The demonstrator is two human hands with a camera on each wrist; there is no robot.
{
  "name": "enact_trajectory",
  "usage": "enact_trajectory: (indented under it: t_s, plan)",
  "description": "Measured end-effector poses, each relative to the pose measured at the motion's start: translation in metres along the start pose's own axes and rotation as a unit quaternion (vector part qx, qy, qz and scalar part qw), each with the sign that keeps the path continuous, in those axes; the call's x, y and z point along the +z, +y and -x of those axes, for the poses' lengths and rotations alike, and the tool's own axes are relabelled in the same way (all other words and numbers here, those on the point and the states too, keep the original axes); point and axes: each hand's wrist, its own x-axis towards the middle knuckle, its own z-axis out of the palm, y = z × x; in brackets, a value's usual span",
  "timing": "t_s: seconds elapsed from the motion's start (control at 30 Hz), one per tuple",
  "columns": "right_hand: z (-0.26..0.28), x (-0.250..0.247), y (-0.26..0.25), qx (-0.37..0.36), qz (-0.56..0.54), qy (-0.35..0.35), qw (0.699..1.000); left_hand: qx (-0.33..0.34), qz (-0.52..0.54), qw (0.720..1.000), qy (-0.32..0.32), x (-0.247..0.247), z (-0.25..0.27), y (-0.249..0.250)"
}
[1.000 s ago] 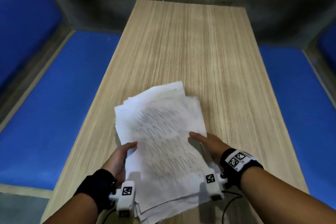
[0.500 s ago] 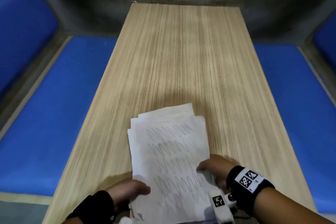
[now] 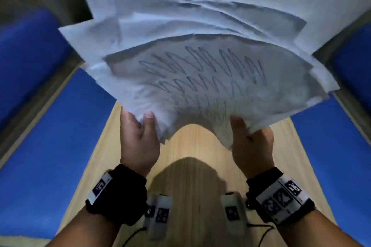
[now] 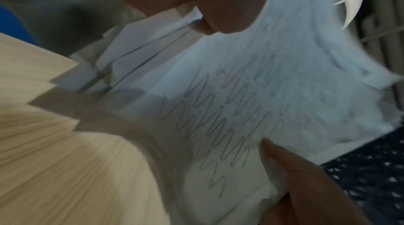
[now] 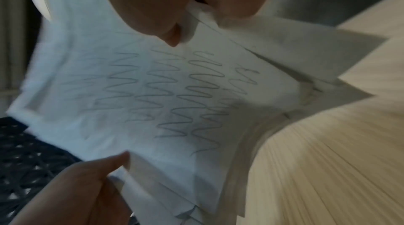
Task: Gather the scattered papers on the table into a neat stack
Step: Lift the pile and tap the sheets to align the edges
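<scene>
Papers [image 3: 200,70] are held as one bundle in the air above the table [image 3: 192,146], raised toward the head camera and clear of the wood. The left hand [image 3: 138,142] pinches the bundle's near left corner, thumb on the top sheet and fingers beneath. The right hand [image 3: 251,146] pinches the near right corner in the same way. Both wrist views confirm a thumb on the scribbled top sheet with the sheets clamped under it.

Sheet condition: the bundle sags between the two grips, and the far edges fan out at different angles. Corners are staggered on the left side, as the left wrist view shows. The stack is therefore gathered but not yet squared.

Likely faults from this position:
- A lower sheet may slide out, because only the near corners are clamped and the far ends hang free.
- Pinched corners may crease if grip pressure rises.
- Tapping a sagging bundle on edge may buckle it rather than align it.

Clearance: the tabletop below the hands lies open. Blue seats [image 3: 50,156] flank both long table edges, so a dropped sheet could fall off the side.
</scene>
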Motion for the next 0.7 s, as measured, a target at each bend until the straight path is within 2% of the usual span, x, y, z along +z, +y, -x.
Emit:
enact_trajectory:
  t_s: [0.07,0.13,0.23,0.3,0.37,0.53,0.63,0.7]
  plan:
    - [-0.002,-0.001,0.001,0.003,-0.043,0.002,0.999,-0.002,0.008,1.000,0.016,-0.002,0.004,-0.001]
    - [0.009,-0.001,0.024,0.042,-0.009,-0.004,0.999,-0.032,-0.012,0.999,0.011,-0.005,0.015,-0.021]
    - [0.035,-0.004,0.072,0.118,0.085,-0.040,0.989,-0.121,0.001,0.990,-0.075,-0.014,0.040,-0.059]
    - [0.047,-0.009,0.088,0.151,0.090,-0.050,0.983,-0.130,-0.046,0.985,-0.099,-0.020,0.053,-0.073]
    - [0.042,-0.012,0.090,0.146,0.075,-0.035,0.986,-0.125,-0.062,0.986,-0.088,-0.024,0.053,-0.077]
    - [0.013,-0.010,0.072,0.078,-0.014,-0.071,0.994,-0.126,-0.009,0.990,-0.062,-0.033,0.024,-0.081]
    - [0.015,0.007,0.064,0.093,-0.003,-0.078,0.993,-0.139,-0.013,0.988,-0.065,-0.020,0.022,-0.073]
    - [0.016,0.016,0.058,0.107,-0.011,-0.062,0.992,-0.147,0.002,0.988,-0.042,-0.011,0.020,-0.063]
